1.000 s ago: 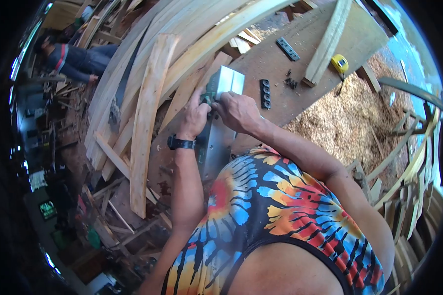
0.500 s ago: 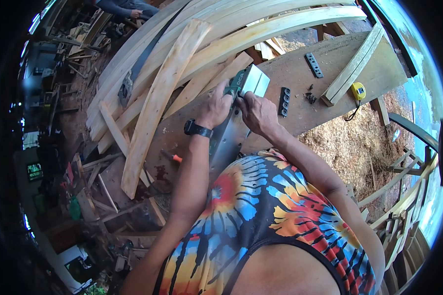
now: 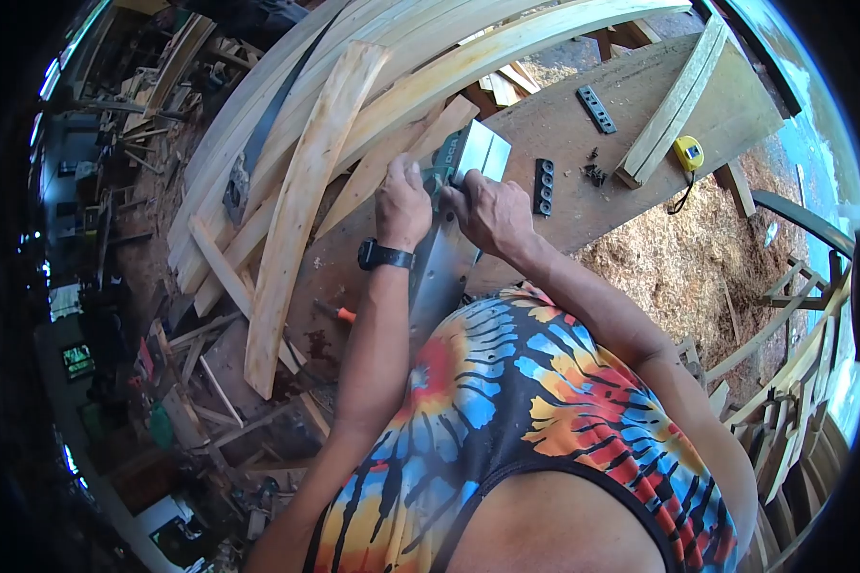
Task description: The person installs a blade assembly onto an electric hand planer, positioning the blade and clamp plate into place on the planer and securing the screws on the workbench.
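An electric planer (image 3: pixel 443 263) with a green body marked DCA lies sole up in front of my chest, its bright metal plates facing me. My left hand (image 3: pixel 403 208), with a black watch on the wrist, is beside the planer's left side. Its fingers are curled, and what they hold, if anything, is hidden. Over the middle of the sole, my right hand (image 3: pixel 495 215) is closed, knuckles up, its fingertips at the cutter area. Anything pinched there is too small or covered to name.
The planer lies on a wooden board bench (image 3: pixel 569 143). Two dark strips with round holes, loose screws (image 3: pixel 594 174), a yellow tape measure (image 3: pixel 688 153) and a wood piece (image 3: pixel 674 110) lie right. Long planks (image 3: pixel 315 220) and an orange-handled tool (image 3: pixel 346 314) are left. Shavings (image 3: pixel 655 253) cover the ground.
My left hand has drawn back left from the planer, its fingers curling upward. The right hand has shifted slightly left over the sole. The view has tilted a little.
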Tool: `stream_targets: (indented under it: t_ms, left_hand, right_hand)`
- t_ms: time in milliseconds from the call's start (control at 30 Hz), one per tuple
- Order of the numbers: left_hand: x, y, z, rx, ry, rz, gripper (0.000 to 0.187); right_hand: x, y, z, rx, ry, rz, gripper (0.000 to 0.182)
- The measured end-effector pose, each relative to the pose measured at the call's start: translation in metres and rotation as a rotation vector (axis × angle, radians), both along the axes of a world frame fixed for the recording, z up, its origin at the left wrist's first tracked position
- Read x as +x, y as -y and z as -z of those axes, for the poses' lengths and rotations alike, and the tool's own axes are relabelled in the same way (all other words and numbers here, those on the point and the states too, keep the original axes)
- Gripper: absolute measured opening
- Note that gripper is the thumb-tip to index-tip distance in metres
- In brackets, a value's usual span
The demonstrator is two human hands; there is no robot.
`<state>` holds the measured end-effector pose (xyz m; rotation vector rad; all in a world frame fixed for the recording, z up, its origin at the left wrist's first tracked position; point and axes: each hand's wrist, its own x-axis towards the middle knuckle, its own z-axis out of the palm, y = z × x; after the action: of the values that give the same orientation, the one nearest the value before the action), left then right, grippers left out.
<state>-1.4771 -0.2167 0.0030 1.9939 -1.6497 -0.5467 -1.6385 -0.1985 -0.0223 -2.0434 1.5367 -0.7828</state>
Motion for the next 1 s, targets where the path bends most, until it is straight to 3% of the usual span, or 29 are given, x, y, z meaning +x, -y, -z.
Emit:
stream_targets:
  t_ms: [433, 533, 567, 633, 733, 1000]
  left_hand:
    - [-0.004, -0.001, -0.002, -0.027, 0.028, 0.016, 0.036]
    - [-0.002, 0.001, 0.000, -0.013, 0.027, 0.023, 0.037]
    - [0.001, 0.003, 0.003, -0.006, 0.029, 0.029, 0.038]
    - [0.009, 0.002, 0.012, 0.020, -0.028, 0.031, 0.040]
    - [0.016, 0.006, 0.022, 0.040, -0.146, 0.043, 0.044]
    - [0.020, 0.007, 0.028, 0.067, -0.136, 0.028, 0.046]
  right_hand:
    - [0.003, 0.005, 0.003, -0.016, -0.006, -0.018, 0.038]
    - [-0.004, 0.000, -0.017, 0.040, -0.024, -0.054, 0.025]
    - [-0.007, -0.004, -0.027, -0.091, 0.056, -0.090, 0.025]
    - [-0.011, -0.017, -0.039, -0.343, 0.220, -0.163, 0.042]
    - [-0.008, -0.025, -0.032, -0.442, 0.151, -0.411, 0.065]
    - [-0.007, -0.028, -0.025, -0.432, 0.133, -0.498, 0.065]
